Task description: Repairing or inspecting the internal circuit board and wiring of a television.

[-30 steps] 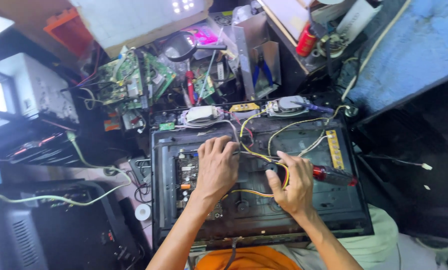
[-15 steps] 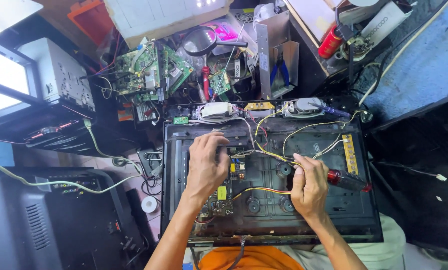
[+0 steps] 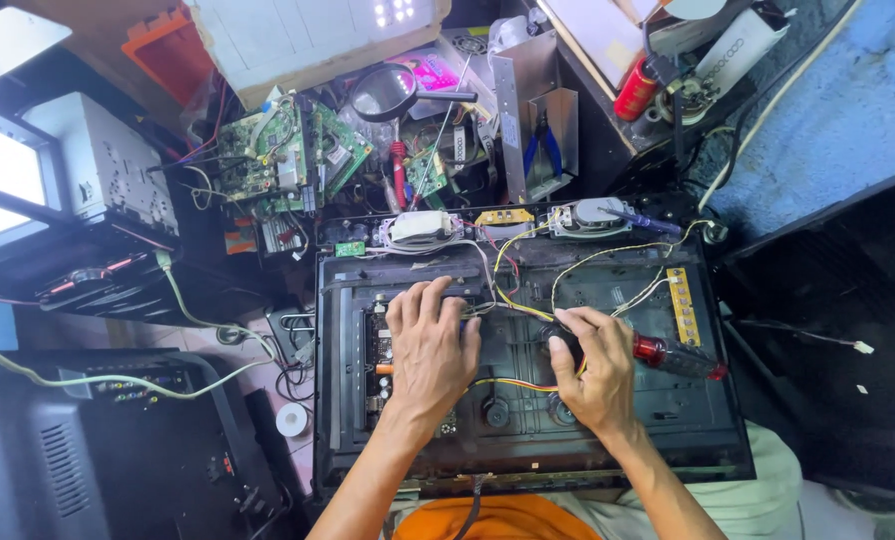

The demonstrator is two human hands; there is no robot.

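- Head view: two bare hands work over one large black chassis (image 3: 528, 440), an opened back panel lying flat in front of the person.
- Left hand (image 3: 430, 345) lies palm down on the circuit board (image 3: 380, 350) at the chassis's left part, fingers (image 3: 415, 300) spread and flat, gripping nothing that shows.
- Right hand (image 3: 593, 365) is curled around one screwdriver (image 3: 673, 357) with a red-and-black handle; the handle sticks out to the right, and the tip is hidden under the hand.
- One bundle of yellow wires (image 3: 568, 265) crosses the chassis from the top edge and passes between the two hands; one yellow strip board (image 3: 683, 305) lies near the right edge.
- Open room: bare black panel to the right of the screwdriver and along the near edge; the far edge is crowded.
- Beyond that edge: two green circuit boards (image 3: 288, 155) side by side, one magnifying glass (image 3: 386, 92), one pair of blue-handled pliers (image 3: 543, 140) standing in a metal bracket (image 3: 513, 110), one red can (image 3: 636, 90).
- Left of the chassis lie one white tape roll (image 3: 292, 419) and one grey metal box (image 3: 103, 170).
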